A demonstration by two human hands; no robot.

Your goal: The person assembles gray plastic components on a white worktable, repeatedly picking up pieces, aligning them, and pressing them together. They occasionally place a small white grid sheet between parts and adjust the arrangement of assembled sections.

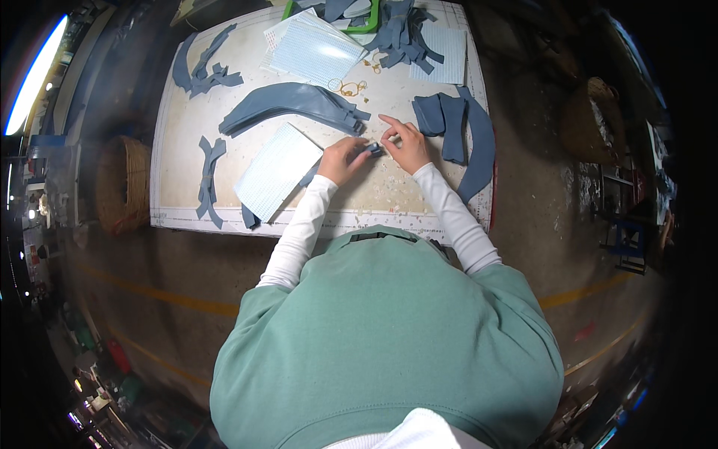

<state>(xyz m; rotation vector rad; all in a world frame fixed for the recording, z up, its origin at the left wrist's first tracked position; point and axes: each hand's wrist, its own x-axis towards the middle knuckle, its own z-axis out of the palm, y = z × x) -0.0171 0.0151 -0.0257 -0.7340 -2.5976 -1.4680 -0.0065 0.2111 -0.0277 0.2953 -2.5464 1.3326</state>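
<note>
My left hand (343,160) is closed on a narrow blue-grey leather-like strip (308,176) just in front of me. The strip's darker end (375,149) pokes out past my fingertips, and part of the strip lies beneath a white lined sheet (278,173). Close to that end, my right hand (407,148) has its thumb and a finger drawn together, with another finger raised. Whatever sits in this pinch is too small to make out. Beyond both hands lies a thick curved stack of blue-grey pieces (292,105).
More cut pieces (452,127) lie at the right and strips (210,179) at the left of the white table (187,127). Yellow rubber bands (349,88), lined sheets (318,51) and a green basket (363,28) are farther back. Wicker baskets (123,183) stand beside the table.
</note>
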